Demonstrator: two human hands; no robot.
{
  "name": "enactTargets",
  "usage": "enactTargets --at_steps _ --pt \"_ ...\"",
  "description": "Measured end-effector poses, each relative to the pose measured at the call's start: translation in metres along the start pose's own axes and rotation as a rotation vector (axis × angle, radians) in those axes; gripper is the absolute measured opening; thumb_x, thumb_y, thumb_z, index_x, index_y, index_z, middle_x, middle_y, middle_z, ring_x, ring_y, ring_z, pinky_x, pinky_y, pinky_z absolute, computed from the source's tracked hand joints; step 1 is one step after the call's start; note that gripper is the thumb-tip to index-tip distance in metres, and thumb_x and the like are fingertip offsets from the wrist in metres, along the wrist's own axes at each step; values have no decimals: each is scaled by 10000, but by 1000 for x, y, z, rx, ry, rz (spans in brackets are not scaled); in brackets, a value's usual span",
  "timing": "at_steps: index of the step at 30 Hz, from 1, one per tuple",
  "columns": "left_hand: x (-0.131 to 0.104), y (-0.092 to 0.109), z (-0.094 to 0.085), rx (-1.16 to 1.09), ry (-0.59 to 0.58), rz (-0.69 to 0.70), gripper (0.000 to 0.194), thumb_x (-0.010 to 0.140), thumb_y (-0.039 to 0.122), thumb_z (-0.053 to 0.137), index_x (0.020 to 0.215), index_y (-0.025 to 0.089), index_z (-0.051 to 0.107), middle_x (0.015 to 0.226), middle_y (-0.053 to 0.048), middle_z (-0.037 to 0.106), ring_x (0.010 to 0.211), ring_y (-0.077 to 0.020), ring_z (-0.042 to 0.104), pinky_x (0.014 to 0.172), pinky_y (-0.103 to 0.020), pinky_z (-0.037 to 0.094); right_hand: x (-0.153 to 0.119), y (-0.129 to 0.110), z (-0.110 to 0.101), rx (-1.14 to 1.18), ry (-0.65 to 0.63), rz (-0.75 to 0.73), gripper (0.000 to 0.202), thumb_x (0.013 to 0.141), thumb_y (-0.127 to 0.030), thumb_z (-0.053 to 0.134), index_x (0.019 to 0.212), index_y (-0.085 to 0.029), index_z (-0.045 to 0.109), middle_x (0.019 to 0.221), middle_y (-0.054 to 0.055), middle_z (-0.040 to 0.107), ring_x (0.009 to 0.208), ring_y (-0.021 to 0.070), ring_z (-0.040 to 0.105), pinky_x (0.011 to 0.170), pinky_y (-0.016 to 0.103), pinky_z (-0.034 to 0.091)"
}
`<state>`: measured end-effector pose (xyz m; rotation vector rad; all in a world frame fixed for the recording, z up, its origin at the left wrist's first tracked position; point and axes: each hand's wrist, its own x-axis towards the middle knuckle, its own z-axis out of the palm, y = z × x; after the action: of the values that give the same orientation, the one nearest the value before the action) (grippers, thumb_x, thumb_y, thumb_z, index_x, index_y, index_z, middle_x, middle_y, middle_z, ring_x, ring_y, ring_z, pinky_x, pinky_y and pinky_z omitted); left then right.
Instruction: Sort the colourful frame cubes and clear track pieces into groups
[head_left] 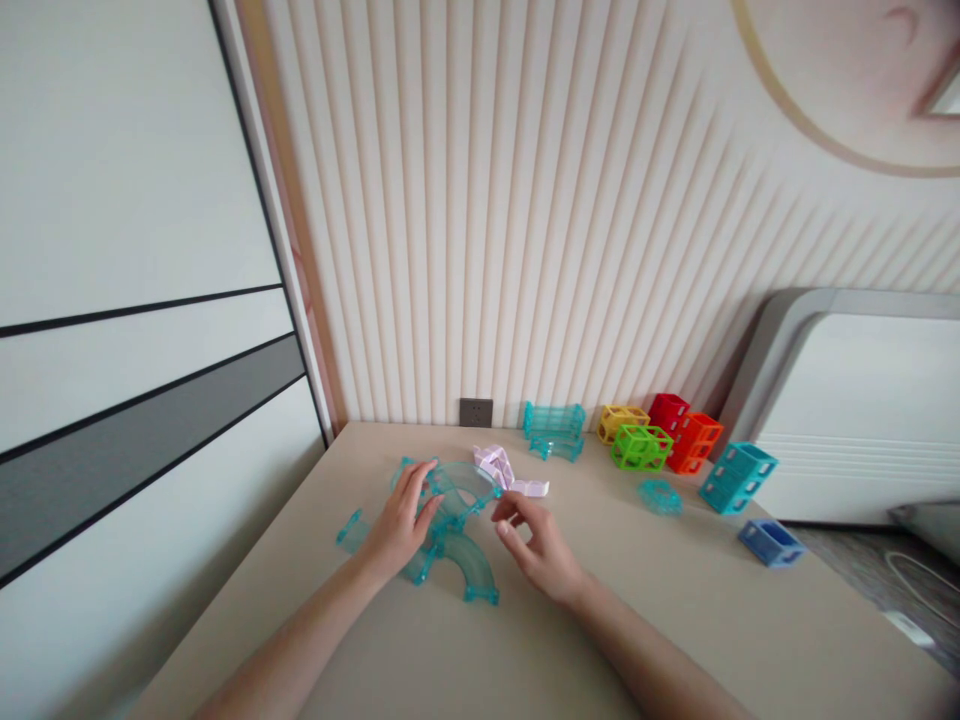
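My left hand [405,520] is over a heap of see-through teal track pieces, with its thumb and fingers around the left end of a curved track piece [469,478]. This piece arches to the right above the others. At its right end is my right hand [538,548], fingers curled and thumb a little apart, nothing visible between them. Whether those fingertips touch the track I cannot tell. Below lies another curved track piece [472,562], and a further teal piece [351,530] sticks out left of my left wrist. Pale purple folded panels [496,463] lie just behind.
By the ribbed wall stand teal track pieces [555,420]. To the right are open-frame blocks: yellow [622,422], green [642,448], red [667,410], orange [695,443], teal [739,478] and blue [771,543]. A round teal piece [660,497] lies near them. A cabinet borders the table's left.
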<state>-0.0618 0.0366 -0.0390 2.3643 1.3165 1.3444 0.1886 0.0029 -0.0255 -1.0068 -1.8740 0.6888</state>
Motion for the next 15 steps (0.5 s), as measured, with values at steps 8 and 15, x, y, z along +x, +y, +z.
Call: enactTargets --at_steps 8,15 --pt "0 5 7 -53 61 -57 346 987 297 440 1330 258 410 1224 -102 541 1095 -224 620 883 -387 593 -3 -17 -9 -265 -177 -171 597 835 -726 541 1107 -198 601 987 96 683 905 235 639 832 351 480" --pt "-6 3 16 -15 -31 -25 354 992 266 425 1344 255 388 1249 -90 537 1112 -204 617 909 -371 581 -5 -18 3 -459 -504 -404 676 739 -734 650 1187 -227 634 1177 114 668 1022 268 622 885 369 456"
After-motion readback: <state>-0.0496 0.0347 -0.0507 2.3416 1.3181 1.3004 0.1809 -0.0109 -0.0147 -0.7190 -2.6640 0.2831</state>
